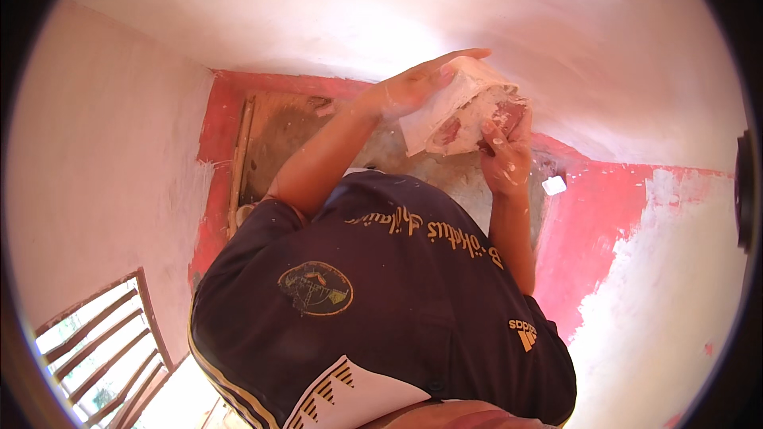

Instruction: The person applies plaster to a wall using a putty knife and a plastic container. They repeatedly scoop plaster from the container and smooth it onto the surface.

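Observation:
A whitish, creased bag or packet (469,79) smeared with pale paste is raised in front of me, close to the wall. Its mouth gapes to the right, showing pale paste and reddish patches inside. My left hand (413,89) clasps it from the left, with the thumb against its side and a finger stretched past its top. My right hand (509,160), spotted with white, is closed at the right edge of the mouth, by a reddish patch. Whether those fingers also hold a tool is hidden.
The wall ahead (358,24) is coated pale, with a red-painted band (286,83) along its foot. Red and white patchy paint covers the right wall (604,214). A small white object (554,185) lies low at right. A barred window (103,349) is at lower left.

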Tool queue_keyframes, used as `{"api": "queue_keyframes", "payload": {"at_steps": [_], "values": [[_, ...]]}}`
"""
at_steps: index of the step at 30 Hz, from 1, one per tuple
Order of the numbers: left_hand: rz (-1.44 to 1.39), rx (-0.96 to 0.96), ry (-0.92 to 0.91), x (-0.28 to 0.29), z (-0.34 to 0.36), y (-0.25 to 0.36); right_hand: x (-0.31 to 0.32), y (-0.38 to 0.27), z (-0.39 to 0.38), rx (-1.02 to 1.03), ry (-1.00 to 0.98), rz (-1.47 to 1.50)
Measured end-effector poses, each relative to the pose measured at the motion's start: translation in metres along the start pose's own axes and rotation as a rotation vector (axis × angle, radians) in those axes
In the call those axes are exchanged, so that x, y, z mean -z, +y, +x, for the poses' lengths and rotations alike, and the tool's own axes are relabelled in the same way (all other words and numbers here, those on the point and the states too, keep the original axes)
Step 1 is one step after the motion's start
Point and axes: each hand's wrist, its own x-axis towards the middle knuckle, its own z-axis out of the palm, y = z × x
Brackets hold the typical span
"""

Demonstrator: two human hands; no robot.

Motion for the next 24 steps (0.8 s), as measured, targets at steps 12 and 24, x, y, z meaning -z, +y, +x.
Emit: {"api": "queue_keyframes", "payload": {"at_steps": [12,24], "values": [[-0.287,0.013,0.115,0.033,-0.023,-0.012,-0.031,0.007,0.016,-0.072,0.054,-0.209],[-0.491,0.070,0.154,0.048,-0.027,-0.024,-0.088,0.019,0.028,0.086,0.085,-0.262]]}}
